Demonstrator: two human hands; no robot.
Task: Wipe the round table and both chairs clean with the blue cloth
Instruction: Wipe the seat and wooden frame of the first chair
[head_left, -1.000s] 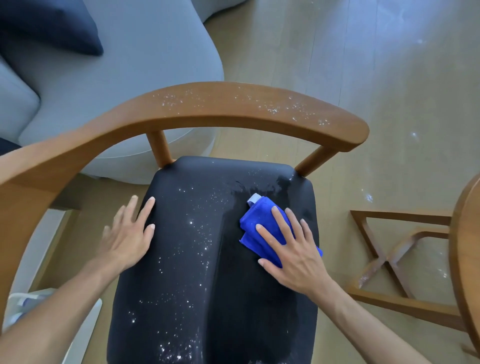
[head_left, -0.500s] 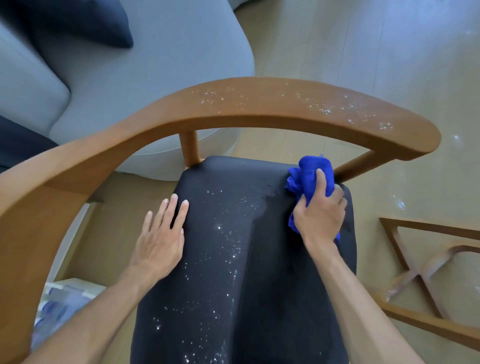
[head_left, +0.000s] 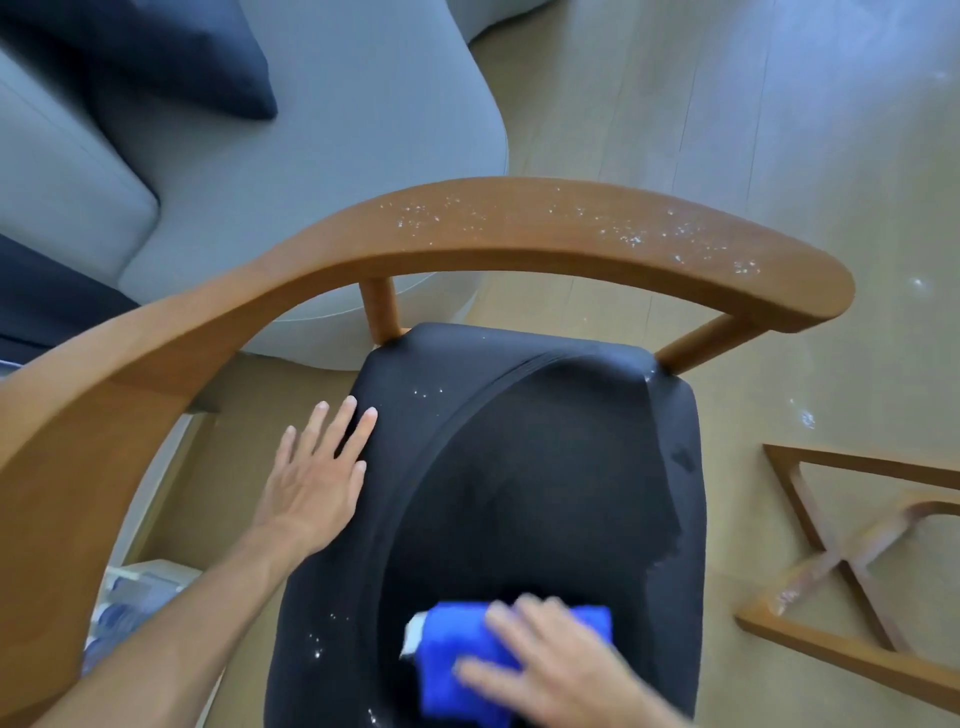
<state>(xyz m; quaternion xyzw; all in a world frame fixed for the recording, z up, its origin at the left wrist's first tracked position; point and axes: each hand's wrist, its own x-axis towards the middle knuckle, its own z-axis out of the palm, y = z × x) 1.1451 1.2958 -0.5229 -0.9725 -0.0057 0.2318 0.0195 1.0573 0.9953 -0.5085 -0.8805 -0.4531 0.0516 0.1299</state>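
Note:
A wooden chair with a curved backrest (head_left: 519, 234) and a black seat cushion (head_left: 545, 467) fills the view. White specks dot the backrest's top and a few spots on the cushion's left side; a darker damp swath covers the cushion's middle. My right hand (head_left: 561, 670), blurred by motion, presses flat on the folded blue cloth (head_left: 457, 660) at the seat's near edge. My left hand (head_left: 311, 478) lies flat with fingers apart on the cushion's left edge, holding nothing.
A grey sofa (head_left: 260, 156) with a dark cushion (head_left: 171, 52) stands behind the chair. The wooden cross base of the table (head_left: 841, 566) lies on the floor at the right. White specks are scattered on the wood floor (head_left: 779, 104). A white object (head_left: 140, 592) sits low left.
My right hand has swept the blue cloth from the seat's far right corner down to its near edge, leaving a dark damp track. Most white specks on the cushion are gone. The left hand stayed.

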